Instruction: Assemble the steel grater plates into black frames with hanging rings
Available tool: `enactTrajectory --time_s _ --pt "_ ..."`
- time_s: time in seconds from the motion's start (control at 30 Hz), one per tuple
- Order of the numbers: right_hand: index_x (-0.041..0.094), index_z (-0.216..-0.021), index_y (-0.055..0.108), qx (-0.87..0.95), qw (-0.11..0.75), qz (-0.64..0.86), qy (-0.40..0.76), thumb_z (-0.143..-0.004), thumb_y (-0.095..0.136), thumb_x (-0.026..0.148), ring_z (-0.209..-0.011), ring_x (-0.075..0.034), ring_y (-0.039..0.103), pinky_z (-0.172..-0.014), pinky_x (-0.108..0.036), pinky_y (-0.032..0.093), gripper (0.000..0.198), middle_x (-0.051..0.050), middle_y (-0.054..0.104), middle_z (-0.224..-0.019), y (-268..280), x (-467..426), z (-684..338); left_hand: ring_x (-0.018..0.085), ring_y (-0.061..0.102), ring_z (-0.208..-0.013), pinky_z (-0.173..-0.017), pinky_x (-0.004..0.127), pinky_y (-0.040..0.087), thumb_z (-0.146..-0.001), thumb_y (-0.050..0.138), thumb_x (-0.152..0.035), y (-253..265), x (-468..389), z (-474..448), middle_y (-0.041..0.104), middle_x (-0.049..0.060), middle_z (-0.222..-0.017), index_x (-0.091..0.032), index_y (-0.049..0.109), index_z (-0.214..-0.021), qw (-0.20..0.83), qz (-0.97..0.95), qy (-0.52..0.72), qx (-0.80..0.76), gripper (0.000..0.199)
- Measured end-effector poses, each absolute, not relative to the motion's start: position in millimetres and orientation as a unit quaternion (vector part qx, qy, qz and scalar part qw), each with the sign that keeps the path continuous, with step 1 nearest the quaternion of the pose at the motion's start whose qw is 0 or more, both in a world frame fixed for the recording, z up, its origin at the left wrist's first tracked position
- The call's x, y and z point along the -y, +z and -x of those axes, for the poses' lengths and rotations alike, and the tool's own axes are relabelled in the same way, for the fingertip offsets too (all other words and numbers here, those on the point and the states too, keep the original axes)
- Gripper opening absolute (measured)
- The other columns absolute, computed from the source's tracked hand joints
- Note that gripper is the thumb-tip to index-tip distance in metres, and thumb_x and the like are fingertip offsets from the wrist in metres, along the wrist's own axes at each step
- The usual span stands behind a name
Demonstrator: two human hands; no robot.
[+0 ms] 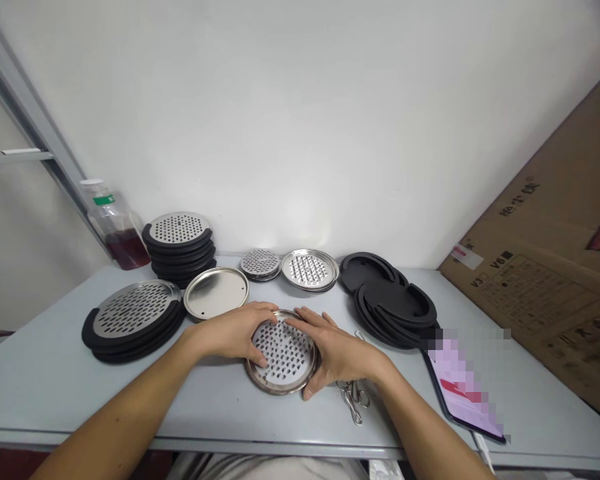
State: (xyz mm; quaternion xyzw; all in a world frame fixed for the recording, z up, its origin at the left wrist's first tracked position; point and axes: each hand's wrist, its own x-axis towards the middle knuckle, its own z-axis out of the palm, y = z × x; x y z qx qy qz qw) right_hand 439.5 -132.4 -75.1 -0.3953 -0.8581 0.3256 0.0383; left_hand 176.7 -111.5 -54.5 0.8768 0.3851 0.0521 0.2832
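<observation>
Gripping grater disc (283,353) edges, both hands; table (55,387) room left.

hands (285,347): bare | forearms: sleeveless | rings, watch: seemingly none | lap: pale fabric

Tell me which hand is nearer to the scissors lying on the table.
Right. The right hand rests on the perforated disc just beside the scissors; the left hand grips the disc's far side.
</observation>
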Motion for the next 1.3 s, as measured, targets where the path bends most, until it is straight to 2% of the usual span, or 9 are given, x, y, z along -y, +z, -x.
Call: enactTrajectory --time_s 0.1,0.17,0.27,0.33,0.4,0.6,0.83,1.03,1.3 --pt "0.03 -0.15 0.025 0.852 0.062 0.403 0.327 -0.052 0.083 0.058 -0.146 -0.036 0.01 -0.115 -0.057 0.01 0.118 -0.015 0.017 -0.159 -70.2 135.0 -439.1 0.031 0.037 -0.137 -0.112 0.043 0.031 -0.063 0.081 -0.041 -53.2 111.7 -176.4 0.04 0.01 -0.149 -0.023 0.056 -0.128 0.283 -0.876 0.052 -0.387 0.073" --pt "0.026 -0.147 0.035 0.845 0.124 0.413 0.315 -0.062 0.078 0.058 -0.142 -0.034 0.027 -0.113 -0.05 0.024 0.101 -0.015 0.032 -0.154 -66.6 135.7 -437.9 0.031 0.037 -0.136 -0.111 0.043 0.031 -0.063 0.081 -0.043 -53.5 111.5 -176.1 0.04 0.01 -0.149 -0.024 0.056 -0.128 0.284 -0.876 0.055 -0.386 0.072" --pt "0.02 -0.134 0.054 0.812 0.236 0.465 0.261 -0.082 0.064 0.05 -0.109 -0.026 0.061 -0.094 -0.036 0.047 0.06 -0.012 0.062 -0.127 -61.6 134.5 -437.3 0.031 0.039 -0.135 -0.111 0.042 0.032 -0.067 0.078 -0.046 -54.6 110.7 -176.2 0.043 0.01 -0.147 -0.023 0.058 -0.125 0.283 -0.875 0.061 -0.387 0.066" --pt "0.018 -0.122 0.062 0.783 0.269 0.525 0.196 -0.09 0.054 0.039 -0.085 -0.021 0.066 -0.081 -0.033 0.05 0.039 -0.009 0.071 -0.105 -58.0 133.7 -440.6 0.03 0.041 -0.134 -0.11 0.04 0.032 -0.07 0.076 -0.048 -55.4 110.0 -176.7 0.044 0.01 -0.146 -0.023 0.06 -0.123 0.285 -0.873 0.066 -0.391 0.061" --pt "0.017 -0.113 0.067 0.761 0.261 0.584 0.109 -0.091 0.049 0.03 -0.079 -0.021 0.066 -0.077 -0.033 0.049 0.031 -0.008 0.072 -0.095 -53.2 134.4 -448.1 0.029 0.042 -0.133 -0.11 0.039 0.032 -0.072 0.074 -0.049 -56.1 109.5 -177.2 0.046 0.009 -0.145 -0.024 0.06 -0.122 0.286 -0.872 0.069 -0.392 0.057" --pt "0.019 -0.11 0.066 0.673 0.15 0.721 -0.065 -0.093 0.038 0.024 -0.092 -0.032 0.067 -0.071 -0.039 0.048 0.033 -0.013 0.067 -0.108 -37.6 141.8 -482.3 0.027 0.043 -0.133 -0.11 0.037 0.033 -0.076 0.071 -0.048 -56.2 110.0 -177.1 0.045 0.007 -0.145 -0.024 0.06 -0.122 0.287 -0.869 0.073 -0.396 0.053" --pt "0.012 -0.108 0.066 0.629 0.019 0.776 -0.053 -0.091 0.034 0.017 -0.091 -0.036 0.068 -0.07 -0.042 0.049 0.037 -0.02 0.066 -0.105 -37.8 135.9 -503.6 0.029 0.042 -0.133 -0.111 0.038 0.032 -0.071 0.075 -0.049 -56.2 109.5 -175.9 0.045 0.008 -0.146 -0.024 0.06 -0.123 0.294 -0.87 0.074 -0.389 0.059" --pt "0.011 -0.097 0.07 0.615 0.003 0.788 -0.03 -0.09 0.036 0.02 -0.089 -0.037 0.068 -0.069 -0.042 0.049 0.036 -0.022 0.069 -0.098 -40.5 131.0 -509.7 0.028 0.044 -0.132 -0.11 0.037 0.033 -0.072 0.074 -0.048 -55.6 110.6 -175.7 0.046 0.007 -0.145 -0.024 0.06 -0.123 0.294 -0.871 0.08 -0.386 0.058" --pt "0.015 -0.087 0.069 0.618 0.037 0.784 -0.05 -0.088 0.034 0.018 -0.087 -0.035 0.067 -0.066 -0.04 0.048 0.036 -0.017 0.069 -0.094 -42.8 130.3 -515.9 0.028 0.045 -0.131 -0.109 0.037 0.034 -0.073 0.073 -0.047 -53.1 112.0 -176.9 0.046 0.007 -0.145 -0.024 0.06 -0.123 0.292 -0.87 0.076 -0.39 0.057"
